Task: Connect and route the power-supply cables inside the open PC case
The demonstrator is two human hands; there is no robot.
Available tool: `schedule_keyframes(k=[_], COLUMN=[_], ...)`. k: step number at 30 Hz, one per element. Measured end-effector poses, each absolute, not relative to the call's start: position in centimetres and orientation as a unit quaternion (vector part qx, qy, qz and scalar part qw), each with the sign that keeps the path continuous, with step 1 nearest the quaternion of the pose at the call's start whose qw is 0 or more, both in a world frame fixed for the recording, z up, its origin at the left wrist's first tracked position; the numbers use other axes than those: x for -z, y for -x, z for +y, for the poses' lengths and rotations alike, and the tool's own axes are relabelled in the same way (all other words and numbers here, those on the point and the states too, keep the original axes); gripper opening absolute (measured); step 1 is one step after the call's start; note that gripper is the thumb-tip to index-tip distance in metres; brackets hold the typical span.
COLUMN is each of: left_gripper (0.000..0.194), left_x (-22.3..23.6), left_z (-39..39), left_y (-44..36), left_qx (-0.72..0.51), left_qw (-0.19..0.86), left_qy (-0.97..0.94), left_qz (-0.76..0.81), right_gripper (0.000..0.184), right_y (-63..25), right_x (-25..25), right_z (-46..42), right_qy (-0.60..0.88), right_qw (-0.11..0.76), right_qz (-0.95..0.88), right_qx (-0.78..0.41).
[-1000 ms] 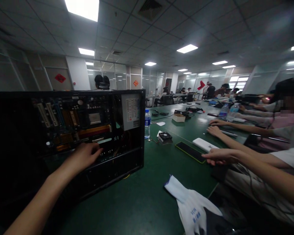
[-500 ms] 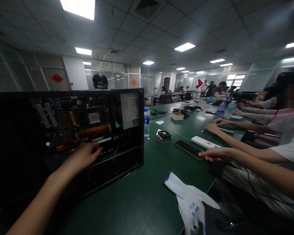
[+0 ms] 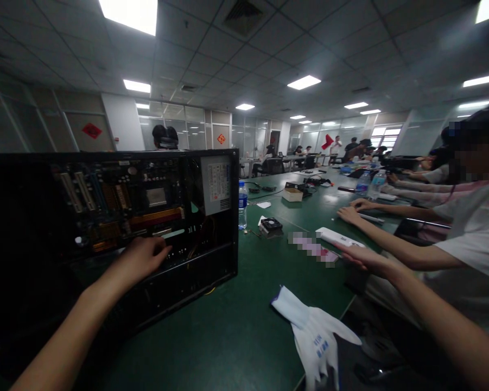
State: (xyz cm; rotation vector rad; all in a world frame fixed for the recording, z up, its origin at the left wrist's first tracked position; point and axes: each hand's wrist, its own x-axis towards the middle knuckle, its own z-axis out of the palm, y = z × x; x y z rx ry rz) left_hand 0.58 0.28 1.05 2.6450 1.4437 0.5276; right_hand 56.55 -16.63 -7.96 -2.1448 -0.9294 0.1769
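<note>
A black computer case (image 3: pixel 211 274) stands on its edge at the left, its side off and the motherboard (image 3: pixel 157 196) showing. My left hand (image 3: pixel 144 258) reaches in at the lower part of the case, fingers bent and closed against it; some fingertips are hidden. On the green table (image 3: pixel 244 320) lies a phone (image 3: pixel 313 247) with a lit, blurred-out screen. Beside its near right end is my right hand (image 3: pixel 364 258), fingers stretched out and apart, nothing in it. White work gloves (image 3: pixel 313 336) lie at the table's front edge.
Beyond the phone lie a white bar-shaped thing (image 3: pixel 340 238) and a black hard drive (image 3: pixel 271 226). A water bottle (image 3: pixel 242 203) stands behind the case. Farther back is a small open box (image 3: pixel 292 193). A co-worker's hands (image 3: pixel 352 210) rest on the table at the right.
The phone's dark screen has lit up. My right hand has drawn slightly off the phone, with its fingers straighter. My left hand stays in place at the case.
</note>
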Motion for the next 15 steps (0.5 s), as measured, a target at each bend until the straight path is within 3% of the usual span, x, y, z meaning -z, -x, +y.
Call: schedule_keyframes(k=[1, 3, 9, 15], left_gripper=[0.039, 0.039, 0.038, 0.038], left_x=[-1.0, -1.0, -1.0, -0.9], left_z=[0.3, 0.3, 0.2, 0.4], left_y=[-0.6, -0.7, -0.6, -0.3], left_qx=[-0.171, -0.167, -0.169, -0.153], left_qw=[0.041, 0.040, 0.040, 0.036], left_qy=[-0.865, -0.867, -0.867, -0.854], left_qz=[0.470, 0.468, 0.467, 0.496], right_gripper=[0.061, 0.064, 0.056, 0.059], right_y=[-56.8, -57.3, -58.1, -57.8], right_x=[8.5, 9.6, 12.9, 13.2], right_z=[-16.7, -16.8, -16.3, -16.5], right_qy=[0.838, 0.835, 0.887, 0.890], right_qw=[0.374, 0.372, 0.308, 0.260], right_qz=[-0.366, -0.354, -0.343, -0.375], right_qx=[-0.154, -0.196, 0.005, 0.006])
